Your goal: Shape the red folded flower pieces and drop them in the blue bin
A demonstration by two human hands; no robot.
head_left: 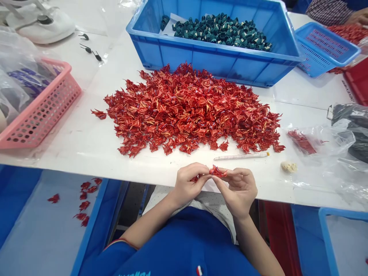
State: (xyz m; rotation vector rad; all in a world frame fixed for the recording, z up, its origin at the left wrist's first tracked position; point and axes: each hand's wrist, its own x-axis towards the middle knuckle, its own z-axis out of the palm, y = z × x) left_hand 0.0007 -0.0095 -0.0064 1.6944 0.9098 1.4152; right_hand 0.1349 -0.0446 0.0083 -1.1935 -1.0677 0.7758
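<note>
Both my hands are raised at the table's front edge, pinching a small red folded-paper piece (217, 172) between their fingertips. My left hand (189, 184) holds one side of it and my right hand (237, 189) the other. Just beyond them lies a large heap of red and gold folded-paper pieces (186, 109) on the white table (86, 153). A thin white stick (241, 156) lies between the heap and my right hand. A small cream lump (288, 166) rests to the right.
A blue plastic crate (212, 57) of dark green folded pieces stands behind the heap. A pink basket (43, 111) with plastic bags sits left, and a co-worker's hand (359, 17) is at top right by a small blue basket (324, 48). Loose red pieces (84, 201) lie in a blue bin below the table.
</note>
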